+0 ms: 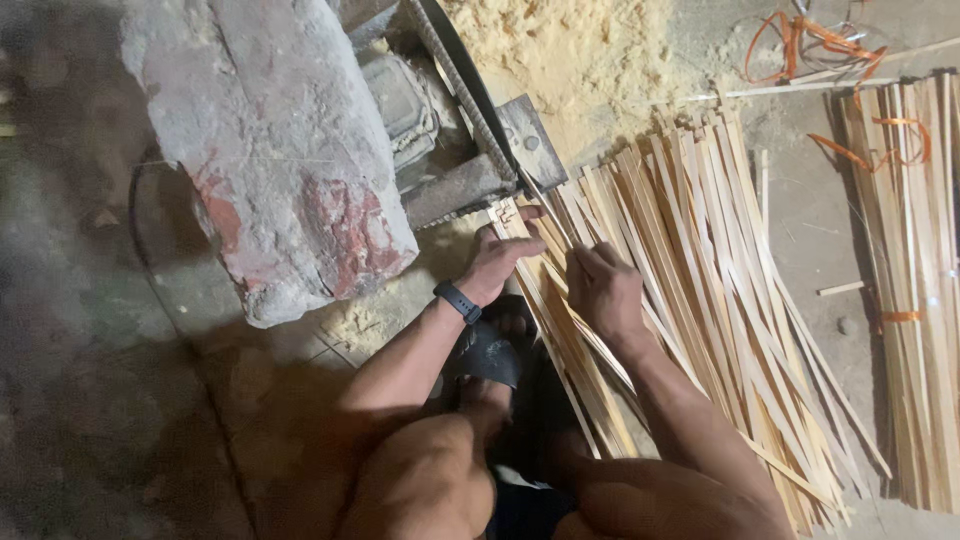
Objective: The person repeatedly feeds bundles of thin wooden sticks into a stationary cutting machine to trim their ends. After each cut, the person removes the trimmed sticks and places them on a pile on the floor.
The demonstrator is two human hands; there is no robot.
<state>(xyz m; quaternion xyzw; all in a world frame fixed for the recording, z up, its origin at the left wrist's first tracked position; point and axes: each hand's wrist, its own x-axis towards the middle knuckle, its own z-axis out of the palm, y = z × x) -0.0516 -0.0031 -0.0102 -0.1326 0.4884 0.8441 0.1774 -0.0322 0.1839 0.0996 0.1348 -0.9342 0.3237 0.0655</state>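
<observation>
I squat over a fan of thin bamboo strips (690,250) spread on the floor. My left hand (500,255), with a dark band on its wrist, rests on the strips' ends beside a metal machine (470,150), fingers pinching a strip. My right hand (603,290) is closed over a few strips a little further right. Both hands lie close together on the pile. My foot in a dark sandal (487,350) sits under my left forearm.
A big grey and red concrete block (280,150) stands left of the machine. Sawdust (560,50) is heaped behind it. A bundled stack of strips (915,280) tied with orange bands lies at the right, with loose orange strapping (810,40) above.
</observation>
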